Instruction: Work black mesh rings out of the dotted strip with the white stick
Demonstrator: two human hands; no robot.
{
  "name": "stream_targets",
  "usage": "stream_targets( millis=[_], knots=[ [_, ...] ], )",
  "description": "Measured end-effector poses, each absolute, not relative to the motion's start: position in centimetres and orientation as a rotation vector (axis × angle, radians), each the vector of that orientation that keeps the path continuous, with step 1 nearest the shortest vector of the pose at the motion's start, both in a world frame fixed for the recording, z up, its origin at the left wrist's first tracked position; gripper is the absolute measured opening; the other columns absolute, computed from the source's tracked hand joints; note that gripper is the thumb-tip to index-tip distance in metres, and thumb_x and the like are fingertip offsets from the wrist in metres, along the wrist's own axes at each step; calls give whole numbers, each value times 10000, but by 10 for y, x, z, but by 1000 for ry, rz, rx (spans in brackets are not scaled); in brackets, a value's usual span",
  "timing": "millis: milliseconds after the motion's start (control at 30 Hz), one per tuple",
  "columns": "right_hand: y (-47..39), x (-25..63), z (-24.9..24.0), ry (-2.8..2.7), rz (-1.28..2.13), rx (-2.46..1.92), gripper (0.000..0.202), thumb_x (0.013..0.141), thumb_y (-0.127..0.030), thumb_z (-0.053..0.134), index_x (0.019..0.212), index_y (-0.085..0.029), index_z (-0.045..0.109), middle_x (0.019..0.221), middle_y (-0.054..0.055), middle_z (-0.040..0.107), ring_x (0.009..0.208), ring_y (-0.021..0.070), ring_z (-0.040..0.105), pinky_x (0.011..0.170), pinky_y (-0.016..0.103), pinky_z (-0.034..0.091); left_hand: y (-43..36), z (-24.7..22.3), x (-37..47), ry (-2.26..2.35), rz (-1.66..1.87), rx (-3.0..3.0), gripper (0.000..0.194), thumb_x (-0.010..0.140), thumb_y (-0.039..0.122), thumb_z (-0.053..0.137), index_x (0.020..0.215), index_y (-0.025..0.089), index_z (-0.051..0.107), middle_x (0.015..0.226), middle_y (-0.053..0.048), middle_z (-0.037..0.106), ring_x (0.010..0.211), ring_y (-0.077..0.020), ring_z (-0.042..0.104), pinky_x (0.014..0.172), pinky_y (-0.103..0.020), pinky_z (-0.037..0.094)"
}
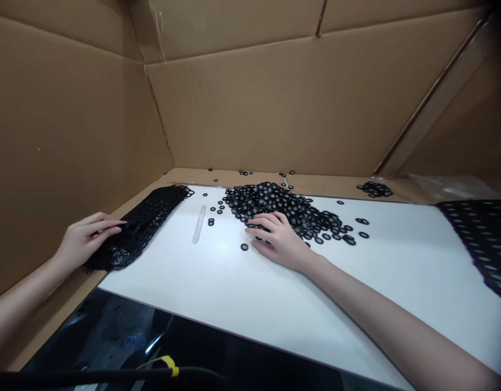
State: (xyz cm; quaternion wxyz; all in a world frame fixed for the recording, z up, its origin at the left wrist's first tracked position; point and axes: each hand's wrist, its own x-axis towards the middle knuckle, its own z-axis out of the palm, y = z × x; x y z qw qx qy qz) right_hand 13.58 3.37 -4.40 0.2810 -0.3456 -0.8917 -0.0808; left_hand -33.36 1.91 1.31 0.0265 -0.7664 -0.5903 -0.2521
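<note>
A heap of small black rings (pixel 274 201) lies on the white board (pixel 217 293). At the heap's near edge rests my right hand (pixel 274 239), its fingers apart and touching rings. On the left, a long black mesh-like bundle (pixel 148 222) lies along the board's edge. My left hand (pixel 93 236) pinches a bit of its black material between thumb and fingers. Between the bundle and the heap is a clear, narrow strip (pixel 199 224). A single ring (pixel 244 247) sits just left of my right hand.
Cardboard walls (pixel 270 108) enclose the left and back. A small ring cluster (pixel 374 189) lies at the back right, near clear plastic (pixel 454 186). Black perforated material (pixel 486 239) covers the right end. A dark cable with a yellow tie (pixel 171 365) crosses the front.
</note>
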Motion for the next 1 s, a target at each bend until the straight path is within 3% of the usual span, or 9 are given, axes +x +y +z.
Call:
stream_targets(
  millis=[167, 333, 433, 567, 767, 867, 1000],
  knots=[
    [25, 129, -39, -2424, -113, -859, 234, 889, -281, 542, 1075, -233, 675, 1150, 92, 660, 1153, 253, 527, 981, 470, 314, 13, 15, -341, -1684, -673, -2447, 242, 831, 433, 487, 869, 456, 724, 921, 39, 667, 890, -219, 602, 877, -338, 415],
    [24, 116, -43, -2450, -91, -820, 196, 913, -245, 528, 988, -256, 708, 1070, 53, 698, 1118, 231, 538, 971, 453, 311, 20, 25, -312, -1579, -562, -2520, 343, 869, 406, 412, 780, 350, 739, 941, 12, 685, 914, -231, 615, 879, -336, 404],
    [34, 115, -48, -2398, -221, -903, 220, 898, -165, 521, 900, -246, 726, 1053, 49, 704, 1078, 235, 538, 956, 469, 304, 32, 30, -268, -1514, -462, -2662, 317, 899, 398, 419, 883, 286, 715, 1007, -29, 667, 964, -226, 592, 889, -316, 414],
    [46, 114, -49, -2293, -325, -1108, 218, 902, -202, 521, 864, -238, 733, 1122, 70, 675, 1095, 262, 498, 942, 504, 284, 58, 26, -208, -1529, -416, -2777, 429, 926, 470, 338, 1001, 219, 678, 1033, -65, 646, 883, -206, 601, 798, -282, 436],
    [32, 115, -37, -2284, -343, -1118, 253, 934, -329, 491, 1086, -226, 664, 1183, 90, 637, 1113, 234, 489, 973, 484, 256, 95, 9, -162, -1772, -126, -2724, 576, 849, 578, 393, 1296, 229, 495, 746, -27, 638, 707, -231, 612, 591, -262, 390],
    [16, 150, -27, -2191, -443, -1163, 264, 955, -330, 436, 1030, -236, 672, 1164, 66, 650, 1116, 212, 500, 978, 448, 254, 104, -3, -160, -1771, -132, -2785, 519, 863, 556, 347, 1282, 269, 449, 630, 32, 589, 622, -214, 592, 582, -257, 379],
    [-11, 252, -11, -2005, -681, -1461, 219, 915, -292, 477, 937, -239, 689, 1099, 68, 676, 1102, 243, 525, 963, 462, 256, 117, -19, -175, -1808, -439, -2747, 375, 812, 531, 379, 1128, 374, 504, 524, 99, 521, 538, -177, 549, 560, -233, 384]
  ],
)
